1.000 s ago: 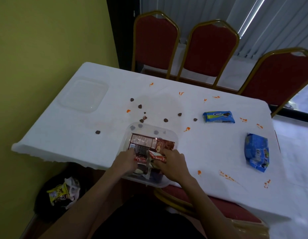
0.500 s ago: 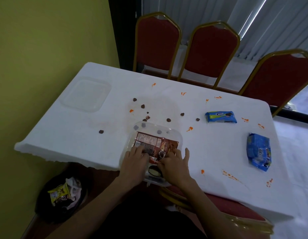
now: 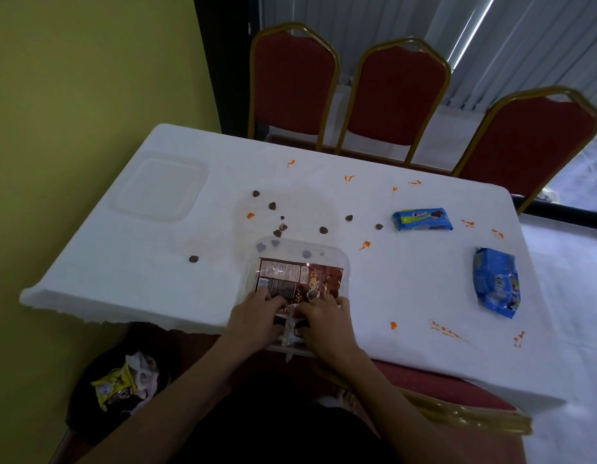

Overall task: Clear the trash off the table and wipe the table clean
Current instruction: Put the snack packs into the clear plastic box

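At the near edge of the white surface, a clear tub sits with a brown wrapper lying in it. The left hand and the right hand rest side by side on the near end of the wrapper. The fingers of both hands are bent and press down on the wrapper and some more trash under it, but I cannot tell if they pinch it. Past the tub, small brown crumbs and orange spots lie here and there on the surface. A clear lid lies flat near the far left corner. A small blue pack lies to the right of the crumbs, and a bigger blue pack lies near the right edge, well apart from the hands. On the floor at the left, a black bin holds a yellow wrapper. Three red chairs stand behind the surface.
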`<act>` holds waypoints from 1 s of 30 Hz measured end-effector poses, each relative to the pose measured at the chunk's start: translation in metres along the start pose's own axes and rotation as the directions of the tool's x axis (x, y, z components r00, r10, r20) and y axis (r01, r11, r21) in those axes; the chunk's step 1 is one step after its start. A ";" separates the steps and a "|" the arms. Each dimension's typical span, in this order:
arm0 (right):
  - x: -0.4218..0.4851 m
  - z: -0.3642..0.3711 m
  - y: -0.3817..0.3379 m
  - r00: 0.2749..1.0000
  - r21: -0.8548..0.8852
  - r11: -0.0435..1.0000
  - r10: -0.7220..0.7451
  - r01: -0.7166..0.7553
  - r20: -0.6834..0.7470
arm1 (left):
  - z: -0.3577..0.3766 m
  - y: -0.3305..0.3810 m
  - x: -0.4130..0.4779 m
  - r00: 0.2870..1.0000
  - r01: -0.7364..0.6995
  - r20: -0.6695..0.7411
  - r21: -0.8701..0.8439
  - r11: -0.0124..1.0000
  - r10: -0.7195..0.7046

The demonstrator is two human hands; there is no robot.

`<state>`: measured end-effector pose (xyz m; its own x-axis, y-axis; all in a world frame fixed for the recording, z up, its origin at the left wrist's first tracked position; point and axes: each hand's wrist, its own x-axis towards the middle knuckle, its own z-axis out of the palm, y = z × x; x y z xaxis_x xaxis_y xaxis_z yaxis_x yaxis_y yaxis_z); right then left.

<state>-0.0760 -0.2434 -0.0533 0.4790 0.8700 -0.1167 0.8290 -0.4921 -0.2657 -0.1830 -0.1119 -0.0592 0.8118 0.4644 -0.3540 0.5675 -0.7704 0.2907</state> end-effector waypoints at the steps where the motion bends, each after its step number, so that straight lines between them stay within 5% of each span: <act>1: 0.000 -0.001 0.000 1.000 -0.017 1.000 0.016 -0.016 -0.006 | 0.000 0.001 0.000 1.000 0.007 -0.011 0.006 1.000 -0.007; 10: 0.000 0.001 -0.001 0.998 -0.053 0.997 0.063 -0.062 0.005 | -0.005 0.006 0.002 0.998 0.014 -0.061 0.015 1.000 -0.013; 14: -0.003 -0.001 -0.004 0.983 0.053 0.990 0.134 -0.128 -0.126 | -0.020 0.010 0.002 0.998 -0.014 -0.062 -0.075 0.997 0.010; 30: -0.033 -0.045 0.063 0.781 0.458 0.801 0.547 -0.385 -0.301 | -0.049 0.106 0.044 0.941 -0.332 -0.169 -0.294 0.896 0.293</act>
<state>-0.0268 -0.3044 -0.0233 0.9144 0.4014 0.0513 0.3479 -0.7151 -0.6063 -0.0805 -0.1514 -0.0010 0.9534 0.2855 -0.0973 0.2798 -0.7162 0.6393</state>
